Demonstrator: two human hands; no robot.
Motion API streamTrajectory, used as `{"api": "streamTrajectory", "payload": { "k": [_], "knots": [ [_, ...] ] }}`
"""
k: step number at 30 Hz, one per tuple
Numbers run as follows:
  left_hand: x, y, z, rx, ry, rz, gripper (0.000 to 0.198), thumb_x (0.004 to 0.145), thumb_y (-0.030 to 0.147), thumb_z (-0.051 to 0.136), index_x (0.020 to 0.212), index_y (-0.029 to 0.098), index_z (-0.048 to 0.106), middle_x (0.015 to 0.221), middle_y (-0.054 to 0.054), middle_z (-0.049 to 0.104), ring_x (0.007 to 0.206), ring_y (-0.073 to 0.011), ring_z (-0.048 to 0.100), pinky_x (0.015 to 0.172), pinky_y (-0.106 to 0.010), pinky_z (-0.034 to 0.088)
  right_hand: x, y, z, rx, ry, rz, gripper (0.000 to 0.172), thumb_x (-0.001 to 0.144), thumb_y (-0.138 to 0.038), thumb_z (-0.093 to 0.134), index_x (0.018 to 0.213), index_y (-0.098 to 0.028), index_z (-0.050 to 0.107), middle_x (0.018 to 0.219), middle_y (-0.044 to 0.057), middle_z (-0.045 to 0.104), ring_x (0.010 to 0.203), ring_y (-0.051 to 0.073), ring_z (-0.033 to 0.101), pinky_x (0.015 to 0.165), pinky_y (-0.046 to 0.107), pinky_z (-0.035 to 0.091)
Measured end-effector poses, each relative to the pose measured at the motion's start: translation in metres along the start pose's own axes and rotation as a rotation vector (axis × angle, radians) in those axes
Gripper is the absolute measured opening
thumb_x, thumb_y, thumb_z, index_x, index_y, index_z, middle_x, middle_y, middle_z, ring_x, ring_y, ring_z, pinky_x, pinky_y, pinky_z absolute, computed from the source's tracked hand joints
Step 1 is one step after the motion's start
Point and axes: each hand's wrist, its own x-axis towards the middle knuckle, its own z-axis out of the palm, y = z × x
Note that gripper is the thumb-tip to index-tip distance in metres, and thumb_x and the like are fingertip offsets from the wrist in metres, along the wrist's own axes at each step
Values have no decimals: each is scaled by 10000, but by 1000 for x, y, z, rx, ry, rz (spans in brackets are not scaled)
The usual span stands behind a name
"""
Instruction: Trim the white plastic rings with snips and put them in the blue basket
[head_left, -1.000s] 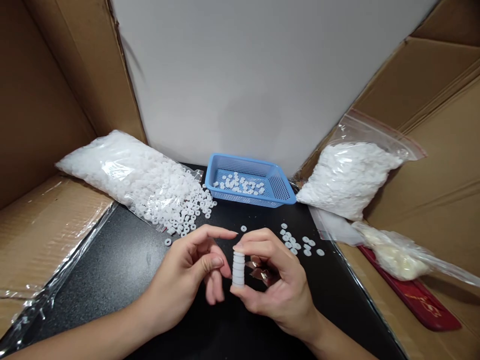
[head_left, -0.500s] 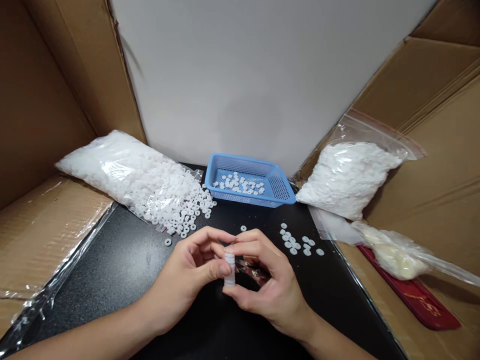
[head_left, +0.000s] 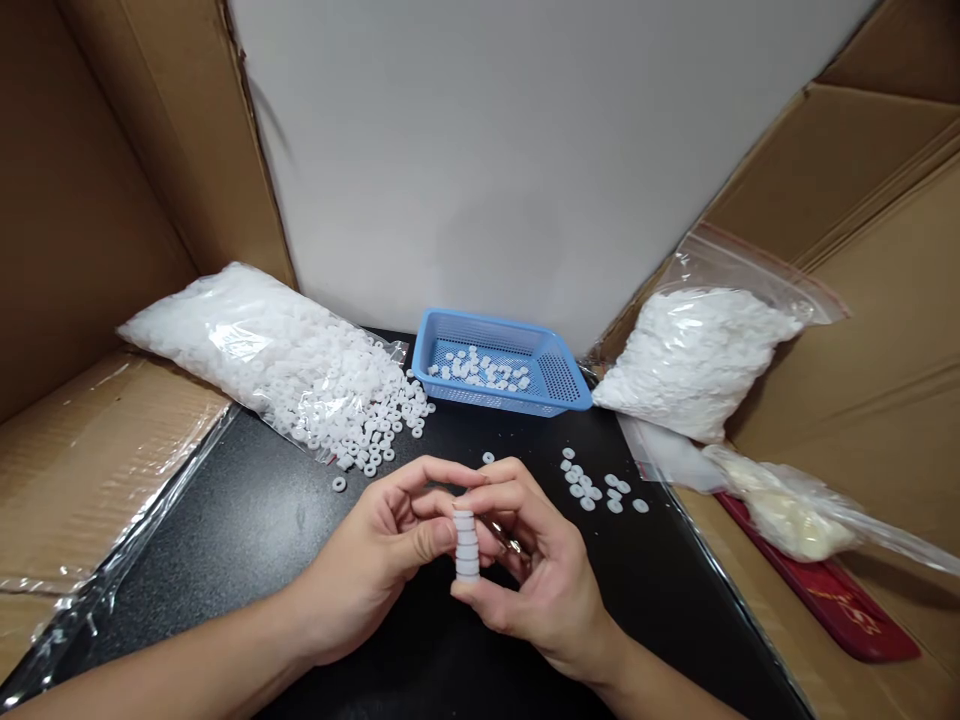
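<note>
A short stack of white plastic rings stands upright between my two hands above the black table. My right hand pinches the stack from top and bottom with forefinger and thumb. My left hand presses its thumb against the stack's left side, fingers curled over the top. Loose white rings lie just right of my hands. More rings spill from an open clear bag at the left. A blue mesh basket behind holds several white rings.
A second clear bag of white parts leans at the right, with a smaller bag of pale pieces and a dark red flat object below it. Cardboard walls flank both sides, and a white wall stands behind.
My left hand has closed in from apart onto the stack's side. The stack has shifted slightly left and lower, held between both hands.
</note>
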Motion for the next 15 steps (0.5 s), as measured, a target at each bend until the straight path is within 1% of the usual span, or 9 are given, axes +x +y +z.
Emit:
{"api": "streamTrajectory", "payload": {
  "k": [2, 4, 7, 9, 12, 15],
  "knots": [
    [0, 0, 0, 1, -2, -4, 243, 883, 325, 770, 1095, 206, 754, 878, -46, 806, 821, -153, 754, 805, -240, 548, 1, -1, 0, -45, 14, -14, 396, 712, -185, 838, 1073, -291, 712, 1064, 24, 539, 750, 119, 634, 611, 222, 585],
    [0, 0, 0, 20, 31, 3, 248, 902, 362, 742, 1090, 202, 757, 879, -44, 789, 818, -149, 739, 808, -243, 548, 1, -1, 1, -100, 27, -20, 392, 714, -163, 826, 1067, -293, 719, 1055, 17, 535, 702, 98, 612, 588, 210, 579],
    [0, -2, -3, 61, 71, 19, 223, 868, 339, 781, 1056, 220, 763, 833, -15, 761, 774, -128, 714, 773, -225, 541, 1, -1, 1, -134, 30, -33, 413, 714, -121, 807, 1071, -309, 722, 1050, 10, 522, 731, 97, 618, 587, 190, 576],
    [1, -3, -6, 62, 66, 24, 223, 864, 331, 785, 1065, 236, 760, 808, -7, 753, 773, -129, 712, 774, -227, 541, 1, -1, 1, -128, 24, -47, 444, 705, -106, 809, 1083, -322, 719, 1050, 5, 511, 756, 99, 622, 590, 176, 574],
    [1, -4, -8, 43, 50, 12, 223, 882, 334, 764, 1085, 240, 754, 813, -18, 755, 804, -151, 722, 816, -262, 548, 1, 0, 1, -117, 21, -55, 461, 700, -106, 825, 1092, -324, 717, 1048, 3, 507, 750, 96, 619, 590, 174, 579],
    [1, -4, -8, 43, 41, 7, 260, 871, 341, 774, 1103, 227, 751, 820, -34, 756, 826, -179, 726, 855, -307, 547, 1, 0, 2, -99, 22, -45, 464, 696, -113, 842, 1090, -323, 717, 1049, 2, 505, 754, 99, 622, 588, 173, 581]
  ]
}}
